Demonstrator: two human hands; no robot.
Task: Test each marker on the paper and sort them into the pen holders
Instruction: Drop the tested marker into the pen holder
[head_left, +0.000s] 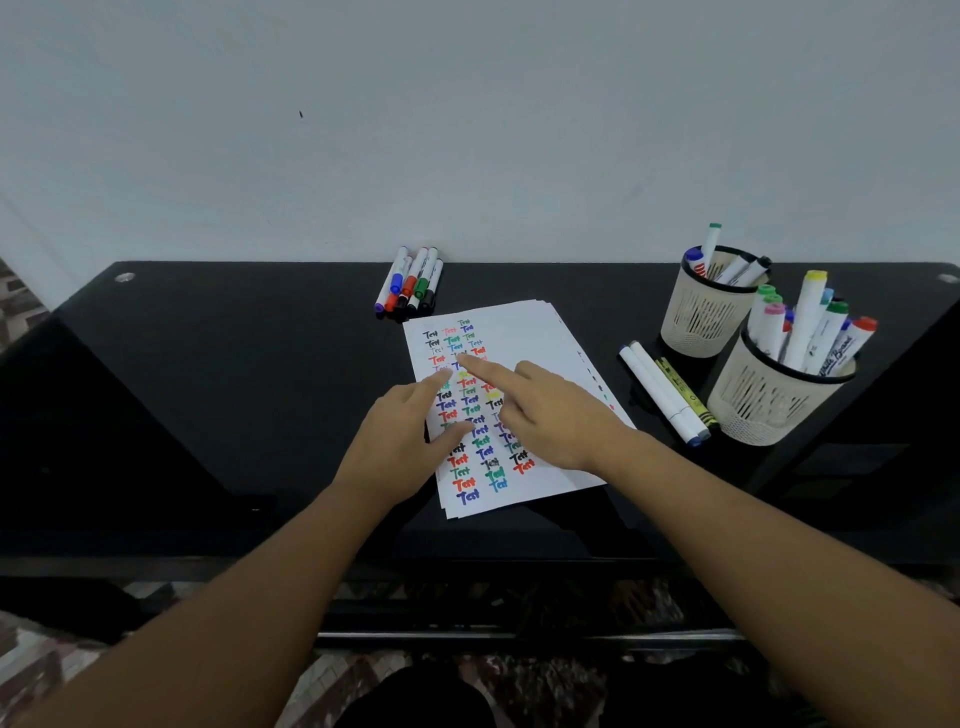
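on the black desk (234, 364), a small stack of paper (524, 338) lies near the middle, covered in rows of the word "test" in many colours. both hands sit on top of it. the loose markers (410, 280) still lying flat are in a bunch just beyond the paper's far left corner, well clear of either hand. three more markers (667, 392) lie side by side to the right of the paper, just in front of two pen holders. the far holder (701, 317) has a few markers standing in it; the near holder (763, 395) is packed with more, caps up. nothing stands between the hands and any of these.

the left hand (400, 436) rests on the paper's left edge with fingers fairly straight and thumb apart, holding nothing. the right hand (545, 410) points with its forefinger stretched out to a line of writing, the other fingers curled under; the fingertip seems to touch the sheet, though that is hard to tell.
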